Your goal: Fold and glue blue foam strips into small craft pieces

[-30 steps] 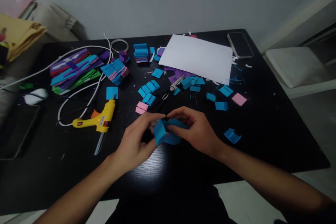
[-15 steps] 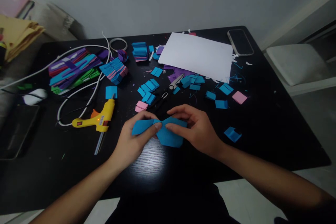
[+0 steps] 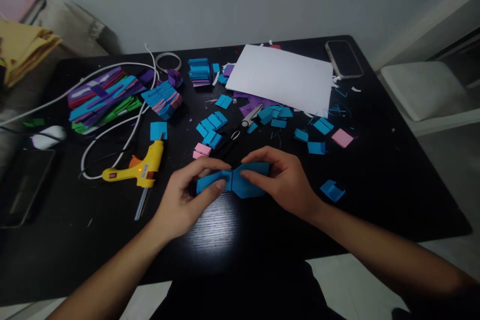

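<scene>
Both hands pinch one folded blue paper piece (image 3: pixel 247 182) above the black table, close to its front. My left hand (image 3: pixel 187 195) grips the narrower left wing, thumb on the near face and fingers behind. The broader right wing sits between the thumb and fingers of my right hand (image 3: pixel 287 177). A crease runs between the two wings, near both thumb tips. Just beyond the hands lie scissors (image 3: pixel 251 116) with dark handles, a pink folded paper (image 3: pixel 201 150) and several small blue folded papers (image 3: pixel 212 122).
A yellow glue gun (image 3: pixel 144 167) with a lit orange light lies left, its nozzle at a blue paper square (image 3: pixel 158 130). White cable (image 3: pixel 131 135) loops around it. Bundled coloured strips (image 3: pixel 105 97), a white sheet (image 3: pixel 281 77) and a phone (image 3: pixel 344 59) lie farther back.
The blue paper has tipped and shifted, so its right wing hangs less low and the crease stands upright. Both hands keep hold; the left thumb has slid slightly down and left.
</scene>
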### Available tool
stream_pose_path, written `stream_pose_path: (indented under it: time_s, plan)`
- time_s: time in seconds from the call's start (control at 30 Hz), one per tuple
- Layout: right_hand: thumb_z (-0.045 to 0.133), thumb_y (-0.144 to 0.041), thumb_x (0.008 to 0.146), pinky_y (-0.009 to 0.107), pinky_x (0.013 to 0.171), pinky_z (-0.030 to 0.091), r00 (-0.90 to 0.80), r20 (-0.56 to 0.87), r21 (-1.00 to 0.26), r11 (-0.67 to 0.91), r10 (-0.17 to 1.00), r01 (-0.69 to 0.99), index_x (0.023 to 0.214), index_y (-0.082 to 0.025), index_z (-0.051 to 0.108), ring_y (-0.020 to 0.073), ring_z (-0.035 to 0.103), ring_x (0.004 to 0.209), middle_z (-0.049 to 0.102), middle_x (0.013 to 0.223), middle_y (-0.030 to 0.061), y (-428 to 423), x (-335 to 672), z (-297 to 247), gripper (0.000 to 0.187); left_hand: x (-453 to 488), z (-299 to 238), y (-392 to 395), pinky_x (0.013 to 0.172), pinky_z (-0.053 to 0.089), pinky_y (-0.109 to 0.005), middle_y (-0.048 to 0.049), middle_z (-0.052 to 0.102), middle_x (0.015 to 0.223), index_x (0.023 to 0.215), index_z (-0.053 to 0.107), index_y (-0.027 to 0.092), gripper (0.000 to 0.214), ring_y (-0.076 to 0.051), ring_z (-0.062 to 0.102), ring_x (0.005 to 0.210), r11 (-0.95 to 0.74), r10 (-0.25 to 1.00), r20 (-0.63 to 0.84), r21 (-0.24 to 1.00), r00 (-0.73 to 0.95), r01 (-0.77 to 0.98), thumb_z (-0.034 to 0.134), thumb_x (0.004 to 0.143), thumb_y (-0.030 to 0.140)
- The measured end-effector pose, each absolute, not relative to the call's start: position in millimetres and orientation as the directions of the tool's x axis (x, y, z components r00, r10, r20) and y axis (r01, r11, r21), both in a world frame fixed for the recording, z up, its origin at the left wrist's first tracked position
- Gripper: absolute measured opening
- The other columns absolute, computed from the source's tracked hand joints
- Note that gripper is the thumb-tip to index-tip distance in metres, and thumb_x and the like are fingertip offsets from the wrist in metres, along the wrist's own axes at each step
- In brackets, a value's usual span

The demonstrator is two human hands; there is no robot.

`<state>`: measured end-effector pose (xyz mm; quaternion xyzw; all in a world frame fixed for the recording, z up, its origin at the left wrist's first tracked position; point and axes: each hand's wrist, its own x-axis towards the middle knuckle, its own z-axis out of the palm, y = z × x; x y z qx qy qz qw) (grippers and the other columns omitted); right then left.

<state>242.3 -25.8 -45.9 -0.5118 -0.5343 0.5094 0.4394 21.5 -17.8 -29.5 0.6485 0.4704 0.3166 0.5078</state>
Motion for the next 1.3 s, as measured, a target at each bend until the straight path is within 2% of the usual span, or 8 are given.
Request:
stream_pose_path:
  time_s: [0.13, 0.3, 0.47, 0.7, 0.93, 1.07, 1.17, 1.3]
  plan:
    - [0.082, -0.021, 0.083, 0.032, 0.079, 0.057, -0.109, -0.045, -0.987, -0.028, 0.993, 0.159, 0.097, -0.024, 0.079, 0.0197, 0.073, 0.089, 0.079, 0.094, 0.001, -27, 243, -46, 0.015, 14, -25, -9, 0.084, 0.056, -0.032, -0.0077, 0.076, 0.105, 0.106, 0.074, 0.019, 0.017, -0.023, 0.072, 0.099, 0.004, 0.875, -0.118, 0.972, 0.47, 0.236, 0.068, 0.092, 0.026]
    - [0.082, -0.023, 0.083, 0.03, 0.071, 0.057, -0.179, -0.112, -0.986, -0.087, 0.978, 0.14, 0.106, -0.025, 0.076, 0.019, 0.074, 0.084, 0.079, 0.093, 0.0009, -32, 240, -46, 0.024, 20, -32, -9, 0.075, 0.057, -0.027, -0.0031, 0.075, 0.085, 0.096, 0.072, 0.018, 0.01, -0.017, 0.072, 0.08, 0.04, 0.886, -0.175, 0.951, 0.43, 0.305, 0.075, 0.089, 0.025]
    - [0.084, -0.027, 0.081, 0.028, 0.065, 0.054, -0.172, -0.154, -0.983, -0.134, 0.973, 0.125, 0.099, -0.022, 0.074, 0.0178, 0.071, 0.078, 0.077, 0.089, 0.0013, -33, 239, -46, 0.021, 22, -38, -13, 0.073, 0.058, -0.027, -0.0036, 0.079, 0.086, 0.099, 0.076, 0.019, 0.012, -0.017, 0.075, 0.079, 0.048, 0.883, -0.179, 0.954, 0.435, 0.295, 0.075, 0.091, 0.027]
    - [0.081, -0.024, 0.083, 0.029, 0.07, 0.054, -0.201, -0.133, -0.987, -0.111, 0.97, 0.118, 0.09, -0.022, 0.078, 0.0175, 0.07, 0.08, 0.077, 0.086, 0.001, -31, 240, -45, 0.007, 26, -37, -14, 0.07, 0.056, -0.022, -0.001, 0.076, 0.08, 0.092, 0.074, 0.018, 0.003, -0.014, 0.073, 0.075, 0.077, 0.888, -0.164, 0.974, 0.429, 0.214, 0.074, 0.089, 0.02]
    - [0.071, -0.018, 0.083, 0.032, 0.076, 0.057, -0.248, -0.236, -0.971, -0.239, 0.94, 0.017, 0.088, -0.023, 0.081, 0.0195, 0.073, 0.086, 0.081, 0.091, 0.0021, -23, 244, -44, 0.012, 24, -32, -10, 0.071, 0.059, -0.025, -0.0034, 0.08, 0.084, 0.09, 0.077, 0.018, 0.005, -0.016, 0.074, 0.076, 0.135, 0.885, -0.198, 0.975, 0.42, 0.175, 0.074, 0.087, 0.017]
    - [0.065, -0.019, 0.083, 0.032, 0.077, 0.056, -0.286, -0.246, -0.966, -0.259, 0.926, -0.009, 0.093, -0.023, 0.081, 0.0192, 0.073, 0.087, 0.08, 0.093, 0.002, -21, 248, -41, 0.019, 22, -32, -11, 0.068, 0.058, -0.026, -0.0036, 0.08, 0.084, 0.089, 0.08, 0.02, 0.005, -0.017, 0.073, 0.076, 0.077, 0.906, -0.17, 0.967, 0.387, 0.244, 0.076, 0.086, 0.021]
    - [0.067, -0.027, 0.087, 0.031, 0.077, 0.056, -0.347, -0.259, -0.953, -0.297, 0.902, -0.06, 0.102, -0.022, 0.079, 0.0189, 0.072, 0.086, 0.079, 0.093, 0.0023, -21, 249, -40, 0.02, 22, -32, -13, 0.071, 0.057, -0.027, -0.0031, 0.08, 0.087, 0.089, 0.08, 0.021, 0.005, -0.018, 0.074, 0.08, -0.015, 0.93, -0.101, 0.95, 0.352, 0.312, 0.076, 0.087, 0.021]
    - [0.078, -0.038, 0.086, 0.032, 0.076, 0.057, -0.305, -0.288, -0.957, -0.287, 0.908, 0.047, 0.093, -0.02, 0.079, 0.0193, 0.072, 0.081, 0.078, 0.087, 0.0033, -22, 245, -42, 0.019, 21, -30, -14, 0.077, 0.057, -0.028, -0.0026, 0.08, 0.089, 0.088, 0.079, 0.022, 0.008, -0.017, 0.074, 0.083, -0.16, 0.919, 0.017, 0.93, 0.395, 0.332, 0.073, 0.089, 0.017]
